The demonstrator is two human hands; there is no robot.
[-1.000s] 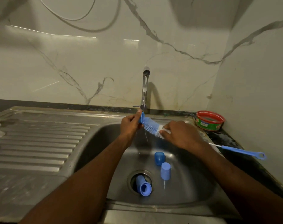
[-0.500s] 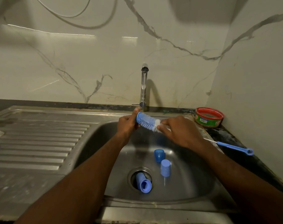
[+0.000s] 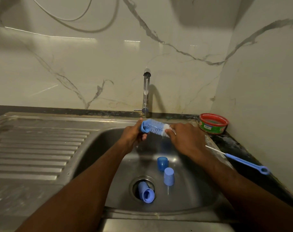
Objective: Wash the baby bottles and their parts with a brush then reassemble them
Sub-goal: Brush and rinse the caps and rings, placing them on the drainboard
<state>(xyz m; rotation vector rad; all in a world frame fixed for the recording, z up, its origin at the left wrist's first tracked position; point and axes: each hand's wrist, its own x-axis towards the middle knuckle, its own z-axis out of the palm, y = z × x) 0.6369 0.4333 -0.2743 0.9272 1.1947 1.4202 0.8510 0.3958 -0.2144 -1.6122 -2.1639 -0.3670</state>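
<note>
Steel: my sink (image 3: 85, 158) is stainless, with a ribbed drainboard (image 3: 36, 148) to the left and a dark tabletop (image 3: 239, 148) strip on the right.
Walls: pale marble-look panels with grey veins meet in a corner at right; a cable (image 3: 85, 27) loops across the top.
Tap (image 3: 146, 91): stands at the back of the basin, a thin stream falling onto the ring and brush.
Tub (image 3: 212, 123): red and green, round, on the tabletop in the corner.
Basin: two blue caps (image 3: 162, 163) (image 3: 168, 176) stand mouth-down near each other; a blue tube-shaped part (image 3: 146, 193) lies in the drain hole.
Hidden: white items at the far left edge are cut off; I cannot tell what they are. My right palm covers the brush's neck.
Left hand (image 3: 134, 135): fingers curled round a blue ring (image 3: 143, 127), held under the tap.
Right hand (image 3: 186, 139): fingers closed on the brush (image 3: 156, 128) just behind its white tip of bristles.
Brush: blue bristles push into the ring between my two hands; the handle (image 3: 243, 162) runs out past my right wrist over the tabletop, ending in a loop.
</note>
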